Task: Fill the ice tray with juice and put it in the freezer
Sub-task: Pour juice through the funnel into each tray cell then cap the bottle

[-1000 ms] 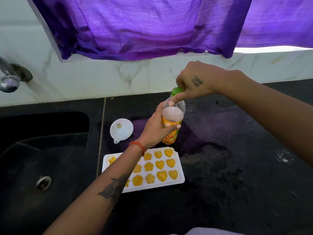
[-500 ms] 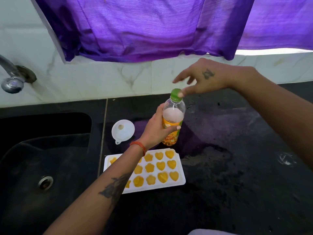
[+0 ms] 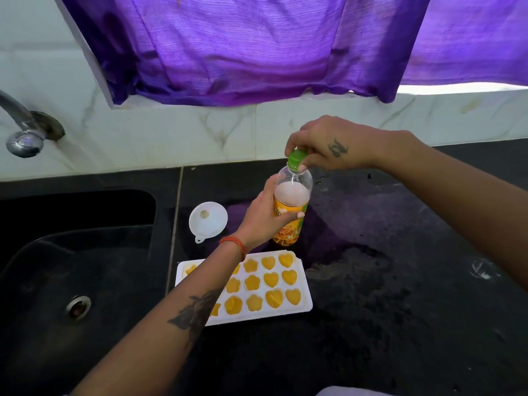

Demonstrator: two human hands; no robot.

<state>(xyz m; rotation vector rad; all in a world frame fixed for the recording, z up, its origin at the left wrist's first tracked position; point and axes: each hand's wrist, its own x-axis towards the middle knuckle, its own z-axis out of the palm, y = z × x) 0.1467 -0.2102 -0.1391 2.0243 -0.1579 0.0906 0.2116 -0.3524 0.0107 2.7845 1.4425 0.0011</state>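
The left hand (image 3: 267,215) wraps the juice bottle (image 3: 291,207) to steady it while right hand (image 3: 320,147) fingers (image 3: 297,167) pinch its green cap (image 3: 296,159). The filled ice tray (image 3: 303,284) sits on the tabletop (image 3: 400,281) at the bottle's six o'clock.

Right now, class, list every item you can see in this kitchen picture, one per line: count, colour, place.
juice bottle: 1, clear with orange label, above the counter
cap: 1, green, on the bottle
ice tray: 1, white, orange-filled, counter front
funnel: 1, white, left of the bottle
sink: 1, black, left
tap: 1, metal, above the sink
curtain: 1, purple, top
left hand: grips the bottle
right hand: pinches the cap
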